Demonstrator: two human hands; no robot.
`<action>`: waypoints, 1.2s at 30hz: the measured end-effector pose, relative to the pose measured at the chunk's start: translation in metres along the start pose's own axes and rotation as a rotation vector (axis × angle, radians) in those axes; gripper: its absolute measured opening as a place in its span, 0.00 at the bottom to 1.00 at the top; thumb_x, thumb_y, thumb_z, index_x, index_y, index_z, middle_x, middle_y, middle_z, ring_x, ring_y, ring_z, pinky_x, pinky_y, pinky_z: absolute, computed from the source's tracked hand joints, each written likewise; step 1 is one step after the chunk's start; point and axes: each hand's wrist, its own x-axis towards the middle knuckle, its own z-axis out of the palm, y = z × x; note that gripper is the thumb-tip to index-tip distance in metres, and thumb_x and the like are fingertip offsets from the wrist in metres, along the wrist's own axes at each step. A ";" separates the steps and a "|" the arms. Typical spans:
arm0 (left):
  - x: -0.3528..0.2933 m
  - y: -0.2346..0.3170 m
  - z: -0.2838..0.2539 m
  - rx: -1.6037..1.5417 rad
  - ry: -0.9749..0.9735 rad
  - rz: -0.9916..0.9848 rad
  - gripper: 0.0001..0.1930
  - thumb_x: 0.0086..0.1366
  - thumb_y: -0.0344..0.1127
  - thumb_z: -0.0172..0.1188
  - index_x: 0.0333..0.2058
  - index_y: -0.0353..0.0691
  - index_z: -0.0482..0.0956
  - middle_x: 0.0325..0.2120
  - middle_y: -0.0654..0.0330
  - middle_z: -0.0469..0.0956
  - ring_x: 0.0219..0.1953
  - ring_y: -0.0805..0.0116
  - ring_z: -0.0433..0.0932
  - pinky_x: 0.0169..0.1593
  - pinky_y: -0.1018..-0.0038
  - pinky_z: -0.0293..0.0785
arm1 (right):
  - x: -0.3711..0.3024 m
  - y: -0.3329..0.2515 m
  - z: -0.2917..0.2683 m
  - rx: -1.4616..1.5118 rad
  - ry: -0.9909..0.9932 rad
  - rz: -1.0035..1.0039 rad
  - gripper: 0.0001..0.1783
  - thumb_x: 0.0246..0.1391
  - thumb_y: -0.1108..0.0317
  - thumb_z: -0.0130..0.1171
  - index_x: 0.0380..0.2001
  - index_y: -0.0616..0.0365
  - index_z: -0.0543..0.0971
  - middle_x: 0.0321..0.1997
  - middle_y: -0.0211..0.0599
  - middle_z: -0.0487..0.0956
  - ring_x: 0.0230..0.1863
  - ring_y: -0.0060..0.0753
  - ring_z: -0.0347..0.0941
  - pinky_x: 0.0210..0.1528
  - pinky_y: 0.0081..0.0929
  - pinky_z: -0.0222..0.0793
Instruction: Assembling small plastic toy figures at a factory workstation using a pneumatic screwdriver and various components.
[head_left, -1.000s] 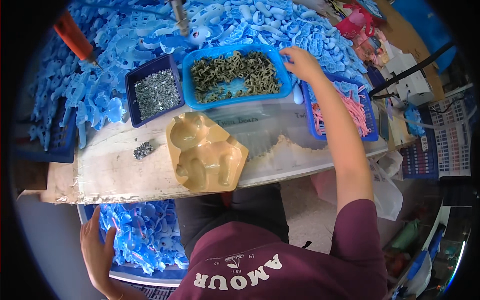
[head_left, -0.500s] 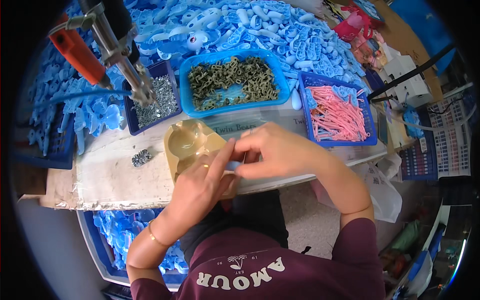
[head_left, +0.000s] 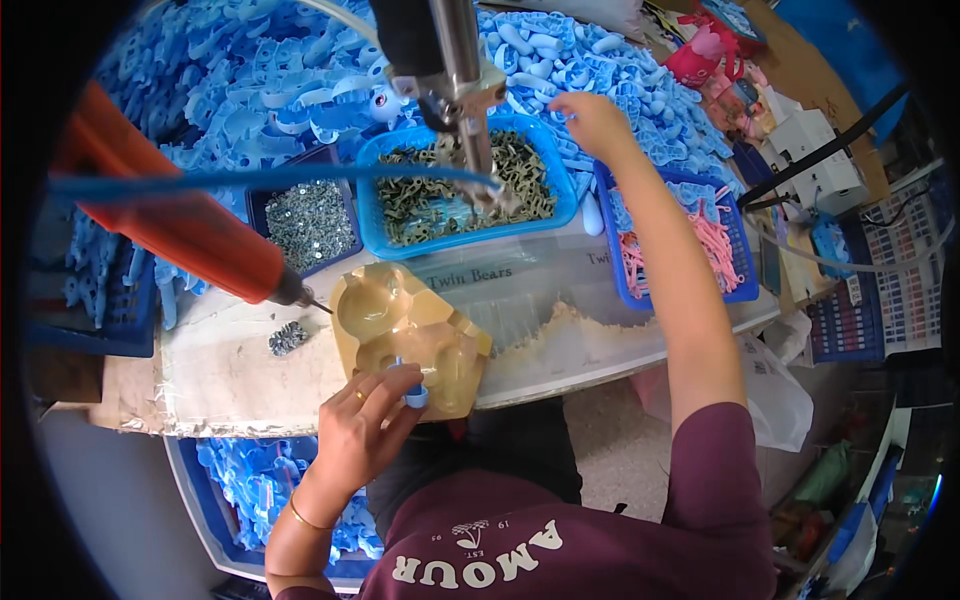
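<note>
My left hand (head_left: 365,420) rests at the near edge of a tan mould (head_left: 400,338) with rounded hollows. Its fingers are closed on a small blue plastic part (head_left: 416,397) with a rounded end. My right hand (head_left: 598,125) is stretched out over the far pile of light blue plastic parts (head_left: 530,62), past the tray of brown pieces. Its fingers are apart, and nothing shows between them. An orange power screwdriver (head_left: 190,220) hangs at the left, with its thin bit close to the mould's left edge.
A metal rod assembly (head_left: 462,90) hangs in front of the bright blue tray (head_left: 372,225) of brown pieces. Left of it stands a dark box of screws (head_left: 310,222); a basket (head_left: 745,288) holds pink strips. Small metal pieces (head_left: 288,338) lie on the table. A bin below (head_left: 225,550) holds blue parts.
My right hand has left the left hand and moved away to the far pile. My left hand has drawn slightly nearer with the blue part. The screwdriver and rod have swung rightward.
</note>
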 end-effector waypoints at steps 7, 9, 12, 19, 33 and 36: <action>-0.005 -0.002 0.003 -0.002 0.006 0.039 0.20 0.54 0.26 0.71 0.46 0.42 0.81 0.46 0.56 0.84 0.37 0.54 0.84 0.39 0.64 0.82 | 0.008 0.003 0.007 -0.502 0.030 -0.283 0.13 0.53 0.72 0.59 0.42 0.47 0.84 0.53 0.40 0.79 0.52 0.46 0.78 0.44 0.42 0.79; -0.012 -0.008 0.003 0.081 0.005 0.148 0.22 0.53 0.27 0.71 0.48 0.44 0.82 0.48 0.58 0.83 0.38 0.57 0.83 0.41 0.67 0.82 | 0.009 -0.007 -0.009 -0.492 0.084 -0.183 0.14 0.53 0.68 0.62 0.44 0.47 0.82 0.46 0.36 0.77 0.51 0.44 0.77 0.43 0.43 0.77; -0.019 -0.016 0.006 0.155 0.013 0.196 0.24 0.52 0.28 0.72 0.50 0.46 0.83 0.48 0.60 0.83 0.39 0.61 0.82 0.43 0.69 0.81 | 0.005 -0.015 -0.035 -0.239 0.103 -0.044 0.11 0.57 0.67 0.63 0.44 0.52 0.81 0.45 0.36 0.83 0.44 0.41 0.81 0.42 0.37 0.78; -0.013 -0.020 0.026 0.223 0.004 0.263 0.23 0.55 0.31 0.69 0.52 0.46 0.82 0.51 0.61 0.82 0.45 0.64 0.82 0.45 0.71 0.81 | -0.036 -0.069 -0.075 0.657 -0.087 0.167 0.10 0.63 0.68 0.63 0.43 0.62 0.79 0.32 0.27 0.81 0.35 0.17 0.78 0.38 0.19 0.72; -0.020 -0.008 0.051 0.212 0.066 0.196 0.16 0.60 0.33 0.68 0.47 0.38 0.82 0.53 0.57 0.81 0.53 0.57 0.81 0.52 0.64 0.78 | -0.114 -0.225 -0.079 0.826 -0.522 -0.012 0.09 0.57 0.72 0.66 0.41 0.61 0.81 0.33 0.26 0.81 0.35 0.14 0.76 0.39 0.17 0.71; -0.021 -0.010 0.051 0.215 0.073 0.195 0.17 0.60 0.34 0.69 0.47 0.39 0.82 0.54 0.58 0.80 0.54 0.58 0.80 0.50 0.65 0.78 | -0.112 -0.230 -0.074 0.796 -0.546 0.021 0.09 0.58 0.72 0.66 0.40 0.61 0.81 0.30 0.25 0.80 0.33 0.14 0.74 0.38 0.17 0.71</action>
